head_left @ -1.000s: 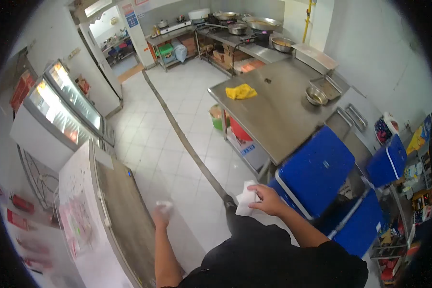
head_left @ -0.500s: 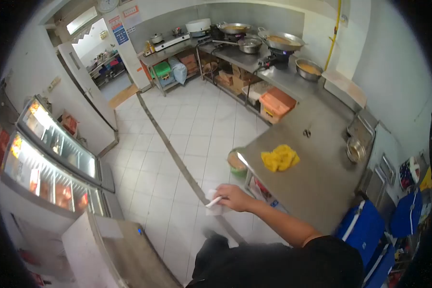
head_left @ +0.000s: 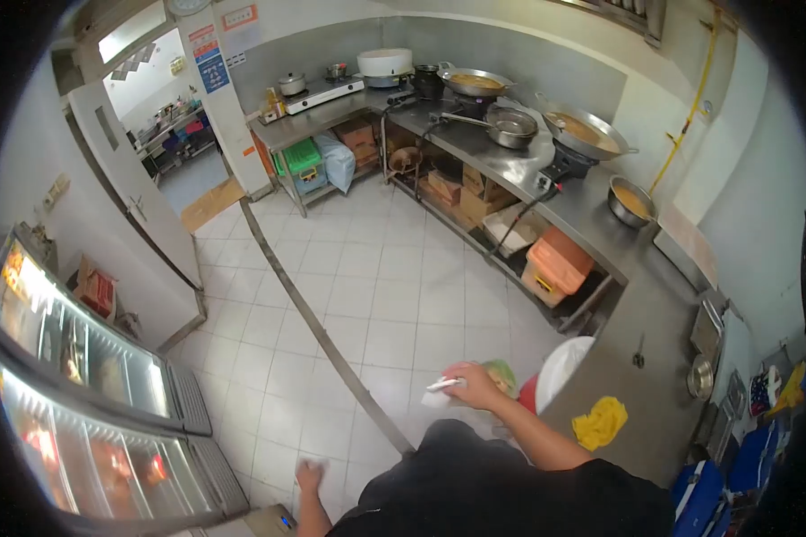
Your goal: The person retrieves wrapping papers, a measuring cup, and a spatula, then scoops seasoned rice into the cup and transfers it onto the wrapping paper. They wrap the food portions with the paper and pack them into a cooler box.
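My right hand (head_left: 475, 385) is stretched out over the floor, its fingers closed on a thin white tissue-like sheet (head_left: 439, 392), partly rolled. Just beyond it stands a green-rimmed bin (head_left: 500, 376), partly hidden by my hand and arm. To its right is a red bucket with a white top (head_left: 564, 369), beside the table edge. My left hand (head_left: 310, 474) hangs low over the tiles, smeared by motion, so its fingers cannot be made out. A crumpled yellow cloth (head_left: 600, 422) lies on the steel table (head_left: 640, 304), right of my right forearm.
Woks (head_left: 582, 132) and a metal bowl of yellowish liquid (head_left: 630, 200) stand along the steel counter. An orange bin (head_left: 557, 261) sits beneath. Lit glass-door fridges (head_left: 81, 438) line the left side. A dark strip (head_left: 318, 331) crosses the tiled floor toward an open door (head_left: 134, 179).
The view has shifted forward along the room. My right hand still holds the white sheet and is now close to the bins. My left hand has come into view at the bottom.
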The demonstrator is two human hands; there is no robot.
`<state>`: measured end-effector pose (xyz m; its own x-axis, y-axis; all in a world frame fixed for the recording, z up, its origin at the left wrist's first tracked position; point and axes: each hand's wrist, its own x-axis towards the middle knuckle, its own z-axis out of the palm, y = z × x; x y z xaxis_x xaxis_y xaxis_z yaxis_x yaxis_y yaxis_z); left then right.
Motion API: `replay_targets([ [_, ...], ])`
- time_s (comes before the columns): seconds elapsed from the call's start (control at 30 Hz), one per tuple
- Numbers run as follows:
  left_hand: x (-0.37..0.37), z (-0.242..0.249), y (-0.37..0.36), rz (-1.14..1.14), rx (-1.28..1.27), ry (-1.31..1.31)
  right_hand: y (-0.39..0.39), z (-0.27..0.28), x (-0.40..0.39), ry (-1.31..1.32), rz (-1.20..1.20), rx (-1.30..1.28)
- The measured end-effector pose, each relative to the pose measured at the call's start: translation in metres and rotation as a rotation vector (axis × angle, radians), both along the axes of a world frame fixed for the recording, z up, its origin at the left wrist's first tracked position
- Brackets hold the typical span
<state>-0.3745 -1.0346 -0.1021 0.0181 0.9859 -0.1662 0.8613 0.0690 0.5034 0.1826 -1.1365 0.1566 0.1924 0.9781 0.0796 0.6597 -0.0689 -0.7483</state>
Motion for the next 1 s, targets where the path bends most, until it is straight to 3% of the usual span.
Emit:
replay_targets([
  [0.07, 0.051, 0.04, 0.16, -0.027, -0.008, -0.233, 0.046, 0.013, 0.021, 0.084, -0.136, -0.156],
  [0.13, 0.115, 0.124, 0.268, -0.129, 0.237, -0.294, 0.103, 0.003, 0.05, 0.115, -0.235, -0.146],
  [0.17, 0.135, 0.141, 0.317, -0.11, 0.166, -0.356, 0.127, -0.012, 0.06, 0.109, -0.274, -0.064],
  [0.27, 0.177, 0.162, 0.419, -0.122, 0.205, -0.409, 0.221, -0.054, 0.103, 0.377, -0.416, -0.211],
  [0.33, 0.185, 0.14, 0.46, -0.045, 0.064, -0.32, 0.297, -0.076, 0.13, 0.334, -0.387, -0.125],
  [0.4, 0.154, 0.049, 0.49, 0.009, -0.007, -0.223, 0.382, -0.076, 0.147, 0.334, -0.356, -0.116],
  [0.47, 0.121, -0.002, 0.492, 0.133, -0.24, -0.136, 0.484, -0.041, 0.167, 0.353, -0.312, -0.177],
  [0.5, 0.108, 0.01, 0.489, -0.598, -0.081, 0.524, 0.535, -0.035, 0.18, 0.303, -0.254, -0.114],
  [0.53, 0.11, 0.003, 0.492, -0.312, -0.368, 0.511, 0.587, -0.025, 0.191, 0.335, -0.21, -0.084],
  [0.6, 0.112, 0.01, 0.489, -0.04, -0.496, 0.422, 0.693, -0.005, 0.211, 0.385, -0.124, -0.026],
  [0.7, 0.142, 0.009, 0.531, 0.145, -0.689, 0.328, 0.844, 0.026, 0.226, 0.58, -0.037, 0.006],
  [0.8, 0.177, -0.007, 0.618, 0.212, -0.713, 0.268, 0.982, 0.042, 0.224, 0.763, 0.018, 0.036],
  [0.9, 0.208, -0.021, 0.739, 0.217, -0.646, 0.227, 1.1, 0.036, 0.217, 0.766, 0.003, -0.046],
  [0.97, 0.229, -0.031, 0.838, 0.097, -0.489, 0.27, 1.174, 0.033, 0.23, 0.711, 0.03, -0.113],
  [1.0, 0.238, -0.037, 0.894, -0.028, -0.282, 0.346, 1.207, 0.032, 0.238, 0.691, 0.039, -0.149],
])
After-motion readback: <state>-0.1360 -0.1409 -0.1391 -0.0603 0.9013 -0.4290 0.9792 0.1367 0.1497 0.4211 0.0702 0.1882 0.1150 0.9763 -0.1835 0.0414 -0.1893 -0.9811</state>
